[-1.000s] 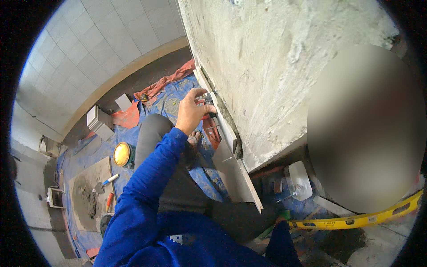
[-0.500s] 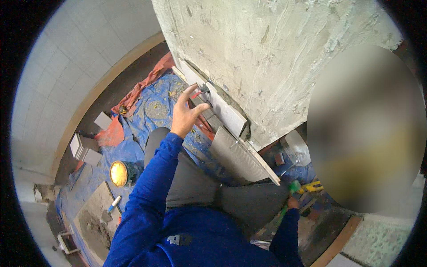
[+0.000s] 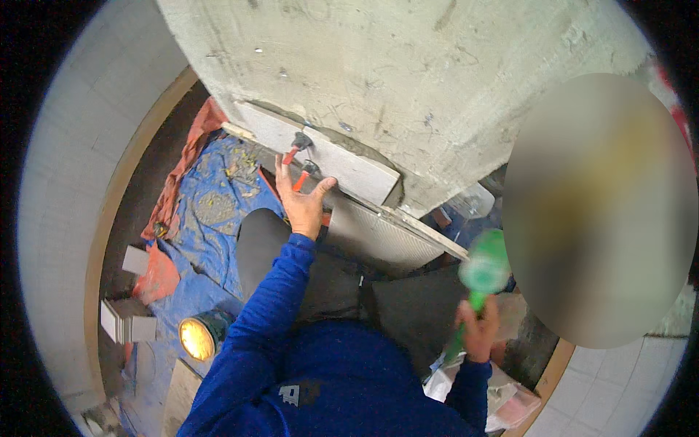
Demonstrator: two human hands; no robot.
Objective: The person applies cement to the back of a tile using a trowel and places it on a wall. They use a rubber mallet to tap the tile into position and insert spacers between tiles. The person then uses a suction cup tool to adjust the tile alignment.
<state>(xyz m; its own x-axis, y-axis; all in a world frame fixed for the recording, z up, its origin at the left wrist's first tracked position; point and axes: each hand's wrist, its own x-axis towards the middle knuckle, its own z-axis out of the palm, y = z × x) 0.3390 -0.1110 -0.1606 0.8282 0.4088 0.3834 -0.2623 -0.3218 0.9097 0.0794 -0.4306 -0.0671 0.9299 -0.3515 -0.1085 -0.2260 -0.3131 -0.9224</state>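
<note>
My left hand (image 3: 302,206) is open, thumb and fingers spread. Its fingertips are beside two red-and-black levelling clips (image 3: 301,138) at the lower edge of the wall tiles; I cannot tell whether they touch. A light-grey wall tile (image 3: 351,162) lies against the base of the rough wall, next to another pale tile (image 3: 266,127) on its left, with grey mortar along their upper edges. My right hand (image 3: 479,331) is closed round the handle of a green mallet (image 3: 483,264), its head raised and blurred by motion.
A ridged tile (image 3: 386,237) leans below the wall tiles. Blue sheeting (image 3: 207,251) with debris covers the floor. A bucket (image 3: 200,335) with bright yellow contents stands left of my arm, near stacked white tiles (image 3: 127,320). A plastic bag (image 3: 510,400) lies right. A blurred oval hides the far right.
My right hand has lifted the green mallet. My left hand has shifted slightly down and right, fingers still spread. The view has turned, so the wall tiles show more fully.
</note>
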